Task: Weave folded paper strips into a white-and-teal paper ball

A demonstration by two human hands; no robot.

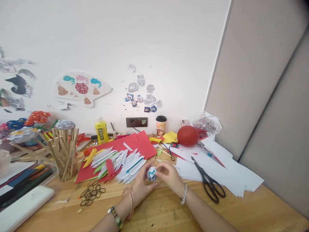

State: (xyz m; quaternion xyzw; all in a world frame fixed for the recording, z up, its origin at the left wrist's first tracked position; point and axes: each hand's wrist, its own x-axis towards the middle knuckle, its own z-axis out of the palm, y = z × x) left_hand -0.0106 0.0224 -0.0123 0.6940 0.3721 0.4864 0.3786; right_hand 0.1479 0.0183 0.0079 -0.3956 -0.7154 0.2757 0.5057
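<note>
Here, low in the middle of the frame, the left hand and right hand both pinch a small paper ball just above the wooden table. Light, even fingertip pressure would likely keep its folds from crushing. It looks white with blue edges, with folded paper strips just beyond.

Folded strips lie behind the hands' paper ball. Scissors right on sheets; stick cup left.
</note>
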